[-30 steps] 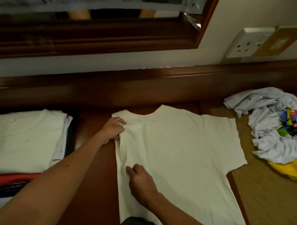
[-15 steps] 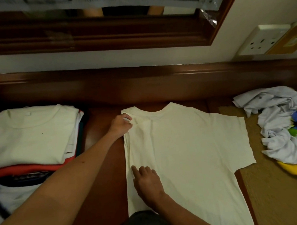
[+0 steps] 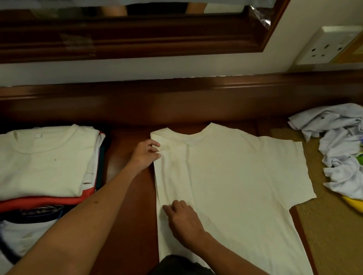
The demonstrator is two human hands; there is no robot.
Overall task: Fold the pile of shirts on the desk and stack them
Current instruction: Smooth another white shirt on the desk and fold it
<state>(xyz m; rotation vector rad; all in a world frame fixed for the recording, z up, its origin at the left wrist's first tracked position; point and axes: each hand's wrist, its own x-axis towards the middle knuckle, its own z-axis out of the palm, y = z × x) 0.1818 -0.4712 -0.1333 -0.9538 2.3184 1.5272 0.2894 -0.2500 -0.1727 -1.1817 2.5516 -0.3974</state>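
Nearest you, your right hand (image 3: 183, 220) lies palm down on the cream T-shirt (image 3: 232, 188), fingers fairly straight and pressing the cloth close to its folded left edge. That edge runs almost straight from near to far, with a strip of bare dark wooden desk (image 3: 128, 207) between it and the stack of folded shirts (image 3: 42, 163) on the left; your left forearm crosses this strip, which is the main free room on that side. The shirt lies flat at the middle of the desk, its long axis running near to far, hem toward you and neckline at the far end, close to the raised wooden ledge (image 3: 177, 100) at the desk's back. Its left side is already folded inward; its right sleeve sticks out to the right over a woven tan mat (image 3: 333, 235). The cloth looks soft and matte, with faint creases near the left shoulder.

Farther off, your left hand (image 3: 146, 154) is at the shirt's left shoulder, fingers curled and, as far as the dim light lets you judge, pinching the folded edge. The two hands are well apart along that edge.

The stack on the left has a cream shirt on top, with red and dark layers showing under it. At the far right, a crumpled heap of unfolded shirts (image 3: 344, 155), pale grey with colourful and yellow cloth peeking out, sits on the mat, apart from the outstretched sleeve. Beyond the ledge rises a pale wall with a wood-framed mirror (image 3: 139, 35) and a white wall socket (image 3: 325, 47).
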